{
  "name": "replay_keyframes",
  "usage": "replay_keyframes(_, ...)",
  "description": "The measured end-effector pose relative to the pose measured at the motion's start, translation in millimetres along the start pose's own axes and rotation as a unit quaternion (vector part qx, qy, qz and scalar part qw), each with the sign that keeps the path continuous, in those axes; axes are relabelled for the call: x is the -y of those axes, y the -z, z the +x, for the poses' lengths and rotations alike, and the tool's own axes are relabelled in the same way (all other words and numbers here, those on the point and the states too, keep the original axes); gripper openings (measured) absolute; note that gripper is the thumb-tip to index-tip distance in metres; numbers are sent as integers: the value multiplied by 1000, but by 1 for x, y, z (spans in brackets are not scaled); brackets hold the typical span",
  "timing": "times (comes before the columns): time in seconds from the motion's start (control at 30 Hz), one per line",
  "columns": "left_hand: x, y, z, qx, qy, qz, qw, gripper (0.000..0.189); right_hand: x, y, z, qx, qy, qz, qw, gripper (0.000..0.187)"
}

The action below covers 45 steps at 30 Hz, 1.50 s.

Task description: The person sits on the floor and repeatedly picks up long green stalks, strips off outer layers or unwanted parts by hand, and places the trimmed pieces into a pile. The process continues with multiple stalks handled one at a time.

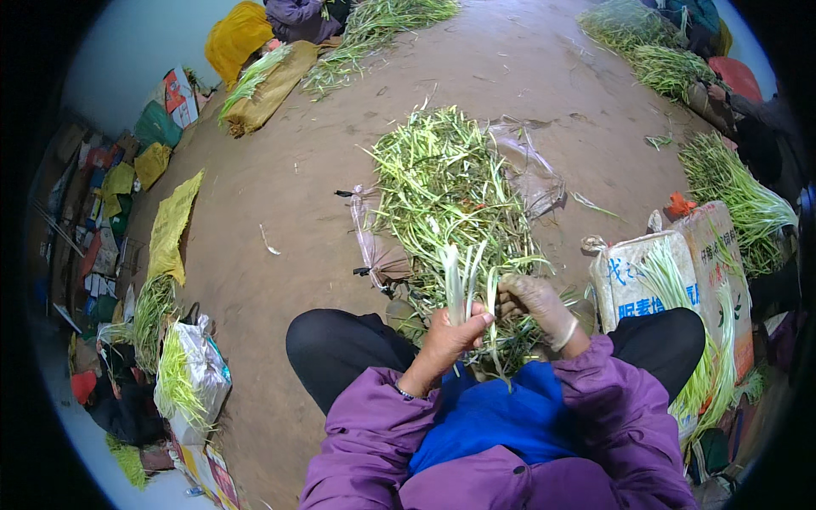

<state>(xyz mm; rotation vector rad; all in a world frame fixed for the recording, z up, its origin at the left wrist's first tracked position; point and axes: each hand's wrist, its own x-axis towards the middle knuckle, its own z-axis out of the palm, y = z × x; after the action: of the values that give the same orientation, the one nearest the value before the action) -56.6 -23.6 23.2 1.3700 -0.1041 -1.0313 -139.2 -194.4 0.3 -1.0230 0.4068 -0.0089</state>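
Observation:
My bare left hand (454, 338) grips a small bunch of pale chive-like stalks (454, 287), their white ends pointing up. One looser stalk (491, 293) passes by the left thumb and hangs towards my lap. My right hand (535, 306), in a thin pale glove, is beside that stalk with its fingers curled. Whether it pinches anything is hidden. Beyond both hands, a large heap of loose green leaves and stalks (452, 172) lies on the ground between my knees. A blue apron (503, 414) covers my lap.
Translucent plastic sheeting (526, 169) shows at the heap's sides. At my right, pale stalks (669, 274) lie over a printed sack (628, 274). At left, more stalks (178, 376) rest on a white sack (207, 363). Other people sit around the edges, one with a visible hand (717, 92).

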Motion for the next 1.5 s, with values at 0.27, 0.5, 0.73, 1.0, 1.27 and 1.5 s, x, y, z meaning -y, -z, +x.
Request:
replay_keyframes(0.27, 9, -15, 11, 37, -31, 66, 997, 16, -10, -2, 1, -68, 67, -72, 993, 15)
replay_keyframes(0.5, 5, -9, 17, -3, -60, -173, 983, 17, -1, -3, -18, -40, 124, 143, 981, 26)
replay_keyframes(0.73, -10, 26, 23, -17, -85, -308, 948, 17, 22, 45, -31, -108, 206, 198, 952, 31)
replay_keyframes(1.0, -22, 59, 24, -69, -135, -373, 915, 15, 70, 130, -71, -154, 367, 305, 865, 29)
replay_keyframes(1.27, -21, 44, 20, -36, -108, -241, 964, 15, 54, 96, -55, -122, 145, -345, 919, 33)
replay_keyframes(1.5, -14, 8, 13, 73, -28, -53, 996, 17, 15, 4, -12, 38, 147, -253, 955, 39)
